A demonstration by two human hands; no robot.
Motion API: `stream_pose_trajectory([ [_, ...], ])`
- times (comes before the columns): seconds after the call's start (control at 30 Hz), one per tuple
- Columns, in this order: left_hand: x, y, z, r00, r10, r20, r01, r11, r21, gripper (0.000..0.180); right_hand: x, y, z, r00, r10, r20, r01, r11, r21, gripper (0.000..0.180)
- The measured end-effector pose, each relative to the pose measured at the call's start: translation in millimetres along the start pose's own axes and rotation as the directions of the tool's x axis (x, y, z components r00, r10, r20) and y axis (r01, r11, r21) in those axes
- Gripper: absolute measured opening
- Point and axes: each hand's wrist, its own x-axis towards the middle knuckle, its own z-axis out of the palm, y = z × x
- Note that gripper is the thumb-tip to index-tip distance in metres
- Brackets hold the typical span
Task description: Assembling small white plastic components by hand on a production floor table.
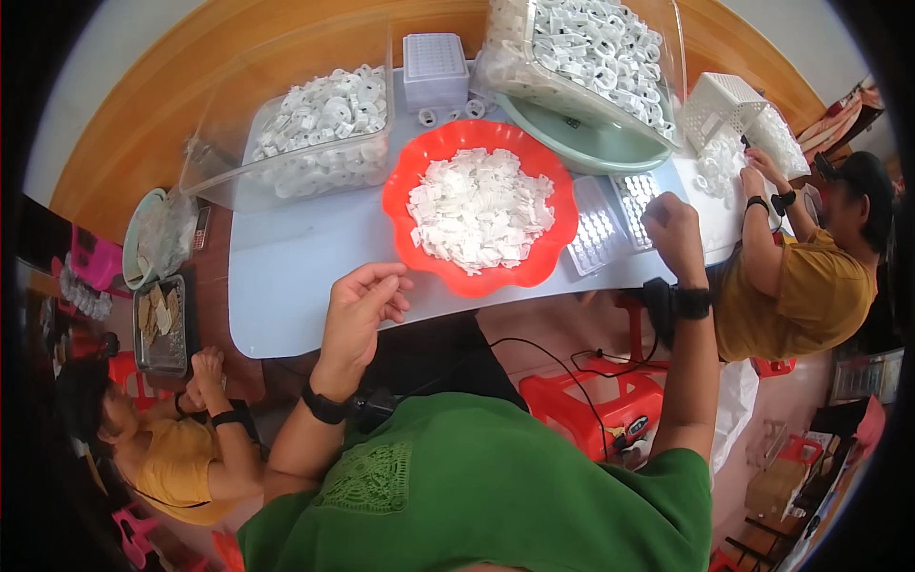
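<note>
My left hand (357,310) hovers at the table's near edge with its fingertips pinched together, just left of a red scalloped bowl (405,172) heaped with small white plastic pieces (481,205). Whether a piece sits between the fingertips I cannot tell. My right hand (675,232) is curled in a loose fist next to two clear grid trays (599,227) holding white pieces, right of the bowl. Both wrists wear black bands with cables.
A clear bin of white rings (324,129) stands at the back left, a tilted clear bin of rings (591,48) rests in a green basin (581,143). A white grid block (435,67) sits between them. A person in yellow (810,286) works at the right, another at lower left (181,448). Red stools stand below.
</note>
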Motion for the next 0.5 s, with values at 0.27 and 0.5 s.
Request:
stream_pose_trajectory([
  [0.27,3.4,15.1,-4.2,0.995,0.093,-0.039,-0.091,0.994,0.062,0.020,-13.0,-19.8,20.4,0.998,-0.067,0.018,0.066,0.996,0.055,0.012],
  [0.5,3.2,21.3,-10.3,0.988,0.146,-0.051,-0.140,0.984,0.107,0.019,-18.7,-26.5,26.7,0.998,0.004,0.069,-0.012,0.993,0.114,0.010],
])
